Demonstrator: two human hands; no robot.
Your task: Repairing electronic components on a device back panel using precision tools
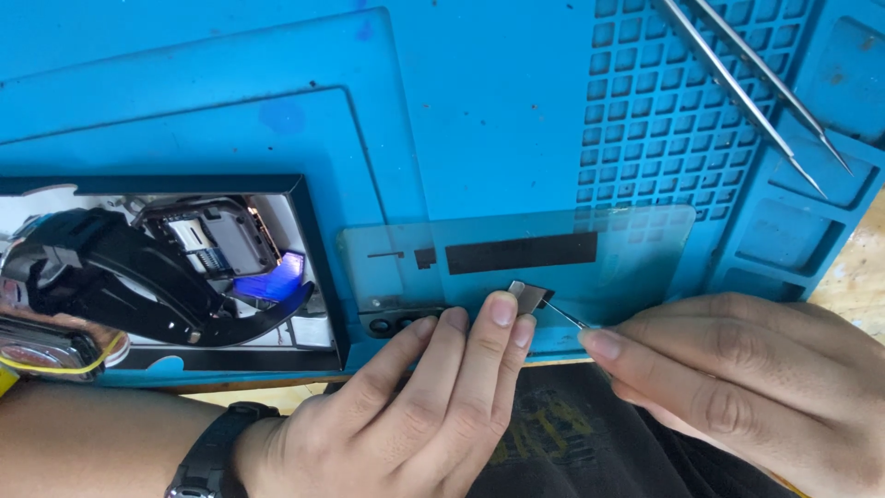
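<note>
- Left hand: lies palm-down at the near edge of the blue work mat, fingers stretched forward and held close together. The fingertips press on the lower edge of a clear plastic sheet; the middle fingertip touches a small grey metal piece. A black wristwatch sits on the wrist.
- Right hand: comes in from the right, fingers curled and closed in a pinch around a thin metal tool. The tool's tip meets the small grey metal piece; whether it grips or only touches cannot be told.
- Small grey metal piece: tilted, resting on the lower edge of the clear plastic sheet, between the two hands.
- Clear plastic sheet: flat on the mat, carrying a long black strip and smaller black marks to its left.
- Small black part with round openings: on the mat at the sheet's lower left corner, just beside the left fingertips.
- Opened device: to the left in a dark frame, with exposed black internals and a yellow wire.
- Metal tweezers: on the mat's gridded section, upper right, well apart from both hands.
- Wooden desk: visible at the right edge under the mat.
</note>
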